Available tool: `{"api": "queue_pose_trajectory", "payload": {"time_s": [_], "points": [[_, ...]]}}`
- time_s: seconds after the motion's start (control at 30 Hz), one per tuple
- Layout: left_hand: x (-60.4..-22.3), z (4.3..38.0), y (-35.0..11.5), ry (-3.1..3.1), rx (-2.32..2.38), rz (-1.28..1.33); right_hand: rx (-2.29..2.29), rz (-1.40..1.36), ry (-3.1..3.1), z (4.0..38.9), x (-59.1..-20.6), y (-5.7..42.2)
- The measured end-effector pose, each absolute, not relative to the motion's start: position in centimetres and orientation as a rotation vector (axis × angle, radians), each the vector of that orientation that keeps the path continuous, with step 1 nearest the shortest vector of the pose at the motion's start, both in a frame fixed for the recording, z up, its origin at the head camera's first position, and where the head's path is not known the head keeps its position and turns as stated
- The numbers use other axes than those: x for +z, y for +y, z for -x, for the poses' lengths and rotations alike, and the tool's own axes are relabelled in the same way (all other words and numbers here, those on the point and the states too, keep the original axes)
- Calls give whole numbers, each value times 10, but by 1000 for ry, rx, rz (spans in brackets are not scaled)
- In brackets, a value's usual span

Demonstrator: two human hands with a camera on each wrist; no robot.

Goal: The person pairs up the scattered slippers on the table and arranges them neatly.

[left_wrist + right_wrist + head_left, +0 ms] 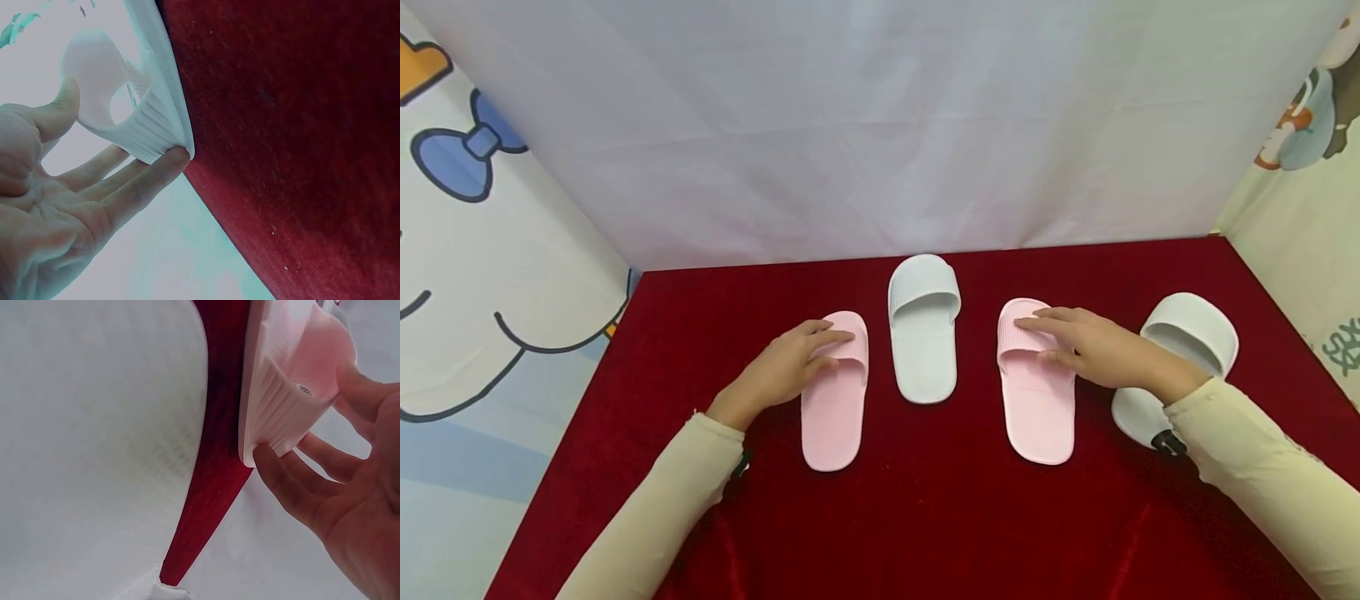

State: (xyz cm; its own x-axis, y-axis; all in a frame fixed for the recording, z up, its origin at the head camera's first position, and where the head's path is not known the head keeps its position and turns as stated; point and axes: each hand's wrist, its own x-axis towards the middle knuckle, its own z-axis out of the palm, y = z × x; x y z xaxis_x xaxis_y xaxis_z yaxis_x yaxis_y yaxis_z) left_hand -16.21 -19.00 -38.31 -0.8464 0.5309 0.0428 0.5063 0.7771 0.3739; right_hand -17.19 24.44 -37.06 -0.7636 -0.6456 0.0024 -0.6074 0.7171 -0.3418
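Observation:
Two pink slippers lie flat on the red cloth, toes facing away from me. My left hand [782, 362] grips the ribbed strap of the left pink slipper [833, 421], its thumb at the strap's opening and its fingers over the toe side. Likewise, my right hand [1097, 346] holds the strap of the right pink slipper [1040, 417], thumb by the opening edge, fingertips [265, 456] low at the toe end. A white slipper [925, 358] lies between the pink pair, a little farther back. Under my right forearm sits another white slipper [1198, 329], angled and partly hidden.
Red cloth [925, 525] covers the table. A pale curtain [865, 150] rises behind its far edge. Cartoon-printed panels stand on the left [490, 275] and right [1292, 217]. A small black wrist-camera piece [1168, 443] shows beside my right sleeve.

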Motion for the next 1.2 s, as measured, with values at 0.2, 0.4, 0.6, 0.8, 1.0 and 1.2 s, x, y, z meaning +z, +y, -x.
{"api": "queue_pose_trajectory", "payload": {"time_s": [0.2,0.4,0.6,0.8,1.0,1.2], "points": [[-383,159,-189,2915,578,-854,-486,1050,2801,170,-371,245],[-383,157,-189,2894,578,-856,-479,1082,2792,169,-373,246],[-382,153,-191,2884,585,-865,-494,1101,2806,167,-376,246],[-388,147,-193,2890,618,-911,-498,1107,2795,161,-381,245],[-387,145,-191,2909,623,-942,-501,1109,2814,160,-380,246],[-389,142,-194,2912,620,-911,-531,1079,2808,159,-382,243]]}}
